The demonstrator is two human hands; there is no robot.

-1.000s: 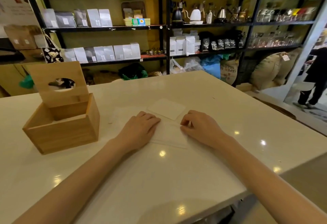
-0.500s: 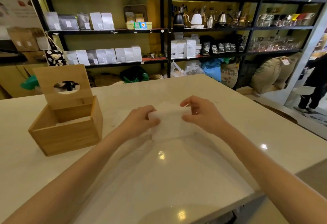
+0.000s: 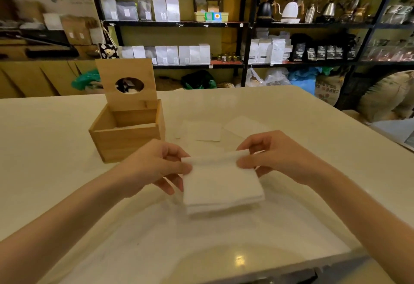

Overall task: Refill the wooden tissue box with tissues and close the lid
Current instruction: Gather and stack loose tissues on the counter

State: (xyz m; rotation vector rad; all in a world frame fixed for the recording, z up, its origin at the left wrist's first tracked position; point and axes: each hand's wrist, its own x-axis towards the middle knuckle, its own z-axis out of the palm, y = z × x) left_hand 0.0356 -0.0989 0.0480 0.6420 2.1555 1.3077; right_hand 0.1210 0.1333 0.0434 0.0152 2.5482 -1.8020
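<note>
A stack of white folded tissues (image 3: pixel 221 185) hangs above the table, pinched at its upper corners by both hands. My left hand (image 3: pixel 156 167) grips the left corner and my right hand (image 3: pixel 275 156) grips the right corner. The wooden tissue box (image 3: pixel 127 135) stands on the table to the left and farther back. Its lid (image 3: pixel 126 83), with an oval hole, stands upright at the back. A pale layer shows low inside the box. Two more flat tissues (image 3: pixel 202 130) (image 3: pixel 243 127) lie on the table beyond the hands.
The white table (image 3: pixel 67 171) runs to a right edge and a near edge at the bottom. Behind it stand black shelves (image 3: pixel 177 23) with bags, boxes and kettles. Sacks (image 3: pixel 385 95) sit on the floor at the right.
Both hands lifted the stack of tissues off the table and brought it closer to me. The view shifted, so the box now appears nearer the centre.
</note>
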